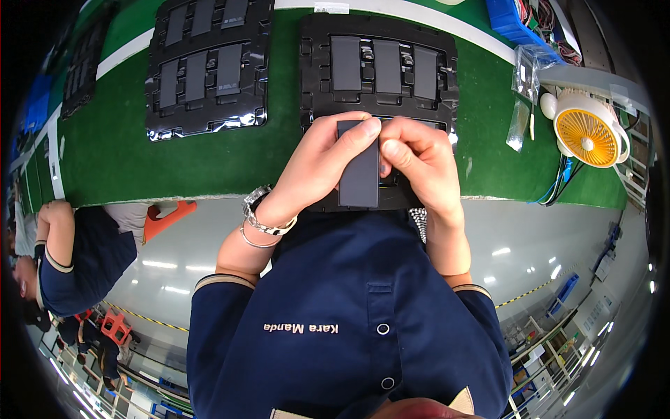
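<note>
My left hand (335, 143) is closed around a flat dark grey rectangular pack (359, 171), its thumb lying across the top end. The pack stands lengthwise toward me, above the near part of a black moulded tray (310, 77). At the pack's upper right edge my right hand (422, 157) is closed, thumb and forefinger pinched together; what lies between those fingertips is too small to make out. Beyond my hands, similar grey packs (388, 66) sit in a row in the tray's slots. My hands hide much of the tray's near row.
Left of centre lies another black tray (157, 122) with several grey packs, and a third tray (77, 77) farther left. To the right are clear plastic bags (518, 126), a yellow-and-white fan (586, 136) with cables, and a blue bin (509, 21) of wires. A co-worker (84, 251) sits at left.
</note>
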Motion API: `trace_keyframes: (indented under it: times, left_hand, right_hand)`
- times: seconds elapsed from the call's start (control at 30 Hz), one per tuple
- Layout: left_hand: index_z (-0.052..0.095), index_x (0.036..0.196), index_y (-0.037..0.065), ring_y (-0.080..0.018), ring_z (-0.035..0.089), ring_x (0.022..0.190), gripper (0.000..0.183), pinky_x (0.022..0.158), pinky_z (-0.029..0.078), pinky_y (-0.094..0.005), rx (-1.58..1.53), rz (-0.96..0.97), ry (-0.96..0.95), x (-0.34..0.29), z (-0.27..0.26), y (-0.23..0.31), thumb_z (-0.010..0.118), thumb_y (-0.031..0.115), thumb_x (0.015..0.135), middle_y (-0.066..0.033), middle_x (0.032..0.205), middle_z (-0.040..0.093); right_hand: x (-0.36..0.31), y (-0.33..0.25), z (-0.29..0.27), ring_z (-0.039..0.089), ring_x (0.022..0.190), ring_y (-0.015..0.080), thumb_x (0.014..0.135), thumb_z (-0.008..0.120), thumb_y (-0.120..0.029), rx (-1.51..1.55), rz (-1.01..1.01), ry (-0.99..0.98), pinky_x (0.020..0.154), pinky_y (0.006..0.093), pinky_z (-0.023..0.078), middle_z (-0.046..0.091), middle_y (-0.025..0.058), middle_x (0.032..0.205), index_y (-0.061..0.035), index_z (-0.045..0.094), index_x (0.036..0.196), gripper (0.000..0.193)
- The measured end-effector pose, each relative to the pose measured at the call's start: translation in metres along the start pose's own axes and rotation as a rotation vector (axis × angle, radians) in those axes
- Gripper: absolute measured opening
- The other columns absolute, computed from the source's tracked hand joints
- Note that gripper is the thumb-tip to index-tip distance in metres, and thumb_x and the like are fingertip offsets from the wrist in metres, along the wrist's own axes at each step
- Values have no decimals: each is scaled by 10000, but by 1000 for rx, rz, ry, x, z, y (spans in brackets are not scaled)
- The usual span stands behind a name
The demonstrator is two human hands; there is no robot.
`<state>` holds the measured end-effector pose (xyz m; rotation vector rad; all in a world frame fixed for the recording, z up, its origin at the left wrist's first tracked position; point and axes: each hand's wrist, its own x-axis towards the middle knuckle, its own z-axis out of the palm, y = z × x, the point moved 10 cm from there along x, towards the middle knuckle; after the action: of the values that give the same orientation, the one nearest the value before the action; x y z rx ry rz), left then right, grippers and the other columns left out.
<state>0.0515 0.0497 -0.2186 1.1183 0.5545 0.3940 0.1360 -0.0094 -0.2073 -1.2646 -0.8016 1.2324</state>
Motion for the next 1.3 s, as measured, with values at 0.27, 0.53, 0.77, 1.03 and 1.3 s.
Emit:
trace_keyframes:
  times: [0.27,0.53,0.77,1.03,1.3]
  left_hand:
    - [593,906,38,-225,581,606,315,559,433,-324,562,239,88,1,-6,16,617,351,943,-53,674,598]
    - [593,990,66,-281,574,1062,328,911,455,-399,933,497,83,-7,6,38,775,132,726,-65,1042,642]
    - [571,1051,85,-294,454,1228,469,1075,347,-493,1123,467,-80,-7,35,13,820,198,670,-61,1193,535]
    - [568,1075,102,-280,435,1253,505,1109,306,-527,1225,464,-62,-6,43,7,831,211,658,-53,1213,525]
    - [621,1099,46,-141,635,730,279,625,498,-239,570,196,-68,-7,27,4,714,130,850,-41,853,663]
  right_hand:
    - [-4,-30,-13,529,753,79,832,675,-13,-484,-77,41,702,240,457,556,-5,799,-23,641,1124,295]
    - [-5,-12,-46,538,733,166,812,664,0,-789,-20,180,693,284,457,563,46,797,-23,667,1079,268]
    - [-24,-51,-51,540,1039,308,722,730,-47,-1285,-235,191,879,412,448,583,99,1108,-52,618,1106,400]
    - [-35,-40,-28,524,1165,291,640,786,-143,-1524,-299,-76,942,426,443,577,88,1196,-48,608,1090,494]
    - [-52,-63,-27,639,907,235,661,723,-98,-1517,-771,199,802,395,490,673,46,942,-55,633,916,273]
